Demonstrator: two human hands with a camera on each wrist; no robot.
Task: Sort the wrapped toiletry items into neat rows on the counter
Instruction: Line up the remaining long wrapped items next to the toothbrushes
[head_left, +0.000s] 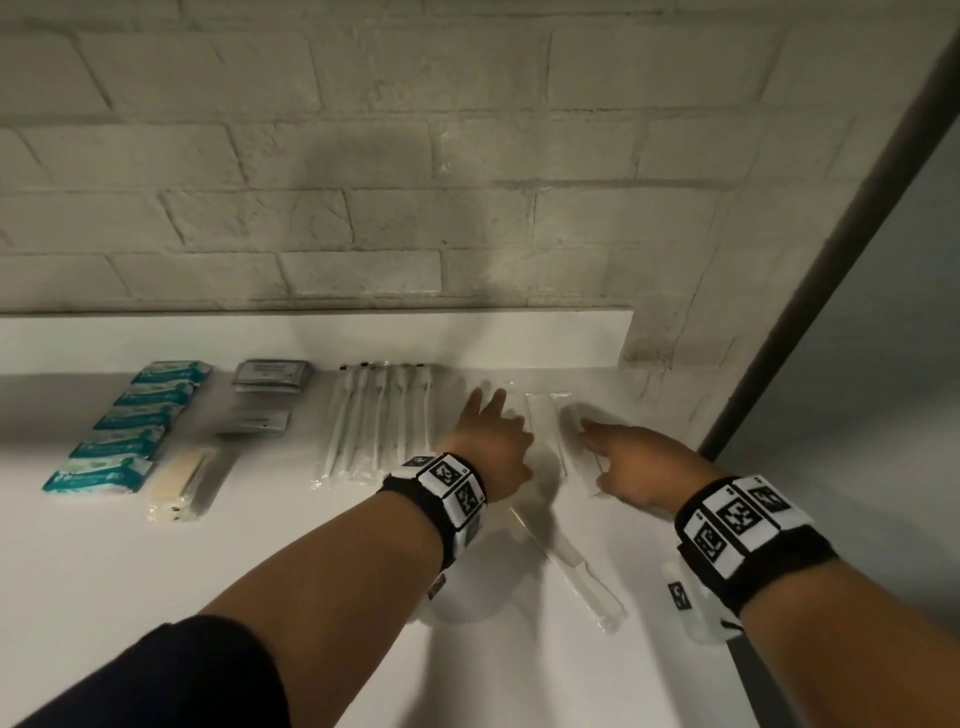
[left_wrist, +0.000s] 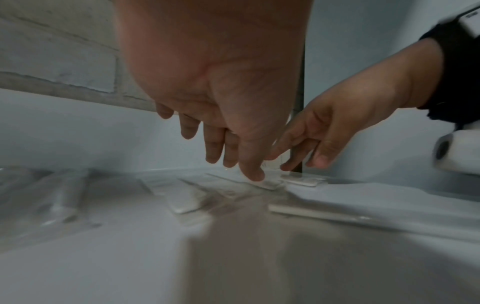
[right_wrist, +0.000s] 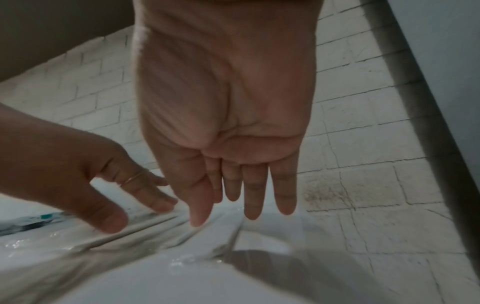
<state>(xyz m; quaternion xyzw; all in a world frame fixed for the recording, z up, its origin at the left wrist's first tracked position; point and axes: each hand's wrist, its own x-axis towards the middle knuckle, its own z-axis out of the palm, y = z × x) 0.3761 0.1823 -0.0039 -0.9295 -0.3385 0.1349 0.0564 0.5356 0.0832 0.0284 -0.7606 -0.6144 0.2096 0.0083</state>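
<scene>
On the white counter (head_left: 260, 561) both hands reach to clear-wrapped flat white items by the back wall. My left hand (head_left: 493, 431) lies with straight fingers over one clear packet (head_left: 543, 421); in the left wrist view its thumb tip presses a wrapped white piece (left_wrist: 270, 183). My right hand (head_left: 618, 447) has straight fingers over another clear packet (head_left: 584, 467), seen as crinkled wrap (right_wrist: 155, 232) under it. One more wrapped white item (head_left: 576, 571) lies at an angle between my forearms.
Sorted to the left: a row of teal packets (head_left: 130, 421), grey sachets (head_left: 270, 376), a cream wrapped item (head_left: 179, 480) and several wrapped toothbrushes (head_left: 379, 421). A brick wall (head_left: 415, 182) backs the counter; a dark frame (head_left: 831, 260) bounds its right side.
</scene>
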